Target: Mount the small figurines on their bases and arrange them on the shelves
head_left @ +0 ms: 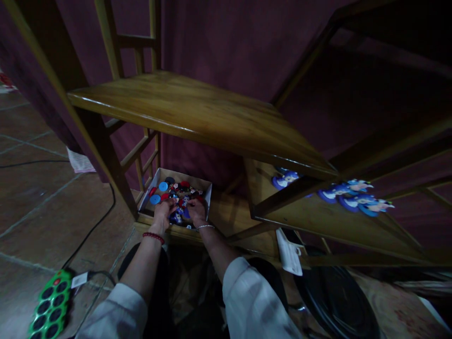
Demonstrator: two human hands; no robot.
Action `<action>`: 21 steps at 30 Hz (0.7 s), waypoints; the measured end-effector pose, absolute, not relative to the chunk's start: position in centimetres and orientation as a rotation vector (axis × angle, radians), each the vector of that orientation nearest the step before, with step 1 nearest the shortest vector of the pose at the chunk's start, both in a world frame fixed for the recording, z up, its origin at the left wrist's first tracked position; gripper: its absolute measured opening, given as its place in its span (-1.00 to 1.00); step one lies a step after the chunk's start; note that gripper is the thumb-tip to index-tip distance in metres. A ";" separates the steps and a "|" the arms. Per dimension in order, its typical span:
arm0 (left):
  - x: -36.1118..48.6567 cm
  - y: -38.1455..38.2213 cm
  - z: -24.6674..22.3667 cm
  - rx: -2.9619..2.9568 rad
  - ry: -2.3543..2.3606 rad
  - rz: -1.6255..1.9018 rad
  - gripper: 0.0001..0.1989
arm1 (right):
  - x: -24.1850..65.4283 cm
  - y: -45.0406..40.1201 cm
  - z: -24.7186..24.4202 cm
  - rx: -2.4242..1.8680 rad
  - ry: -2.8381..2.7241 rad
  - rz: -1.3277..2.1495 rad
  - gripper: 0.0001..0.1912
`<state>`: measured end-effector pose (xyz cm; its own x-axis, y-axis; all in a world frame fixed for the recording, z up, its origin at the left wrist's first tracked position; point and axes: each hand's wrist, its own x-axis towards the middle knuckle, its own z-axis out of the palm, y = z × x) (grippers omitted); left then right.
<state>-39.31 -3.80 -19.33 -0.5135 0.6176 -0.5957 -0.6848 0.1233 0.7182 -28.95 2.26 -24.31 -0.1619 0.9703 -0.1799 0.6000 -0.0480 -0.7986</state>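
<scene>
On the lowest shelf at centre left sits an open cardboard box [210, 200], holding several small figures and round discs in red, blue and black. My left hand [164, 210], with a red bead bracelet at its wrist, reaches into the box with its fingers closed near the small figures. Close by on the right, my right hand [196, 210], with a silvery bracelet, also has its fingers drawn together over the box. What either hand pinches is too small and dark to make out. A blue disc [155, 199] lies left of my left hand.
A wooden shelf board [190, 108] overhangs the box. Blue and purple figures [339, 190] stand on the shelf to the right. A green power strip [51, 306] lies on the floor, and a black round seat [335, 301] is at lower right.
</scene>
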 end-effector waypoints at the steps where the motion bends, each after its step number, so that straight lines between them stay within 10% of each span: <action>1: -39.3 -3.8 -19.4 -0.060 1.367 1.616 -0.91 | -28.9 2.2 -24.3 -1.685 -1.723 1.122 -0.84; 21: -38.4 -3.6 -19.4 0.065 1.428 1.578 -0.91 | -29.1 1.5 -24.2 -1.493 -1.344 1.451 -0.75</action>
